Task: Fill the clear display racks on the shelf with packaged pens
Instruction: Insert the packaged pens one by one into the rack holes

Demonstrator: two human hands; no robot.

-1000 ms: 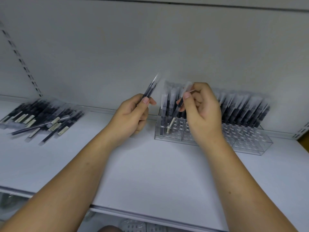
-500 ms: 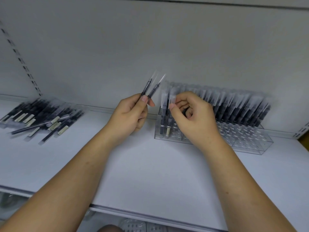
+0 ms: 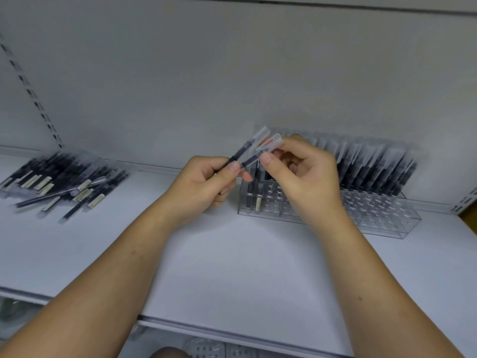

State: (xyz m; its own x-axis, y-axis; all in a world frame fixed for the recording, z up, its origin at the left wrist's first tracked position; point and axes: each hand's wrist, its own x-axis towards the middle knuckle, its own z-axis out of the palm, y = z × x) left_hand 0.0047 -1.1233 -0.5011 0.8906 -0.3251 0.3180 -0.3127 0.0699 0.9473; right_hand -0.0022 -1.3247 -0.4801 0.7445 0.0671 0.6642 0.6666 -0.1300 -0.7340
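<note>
Left hand (image 3: 202,184) grips two pens (image 3: 238,156) in clear sleeves. The fingers are curled round the lower ends and the thumb (image 3: 234,167) presses on top. The pens slant up and right, fanned slightly apart at the tops.

Right hand (image 3: 309,182) pinches the top of the near pen (image 3: 251,159). Its thumb (image 3: 267,158) is against the sleeve and the other fingers are curled close behind, so the gap is narrow. The far pen's top is free. Both hands are held above the shelf (image 3: 232,267), in front of the rack's left end.

The rack (image 3: 387,223) is clear and sits at the back edge of the shelf, right of centre. Its back rows are full of sleeved pens (image 3: 374,171) leaning back. Two more pens (image 3: 254,200) stand at its front left. The front holes on the right are unfilled.

A pile (image 3: 59,182) of loose sleeved pens lies flat at the back-left of the shelf, well apart from the rack.

More clear racks (image 3: 206,348) show under the front edge, blurred.
</note>
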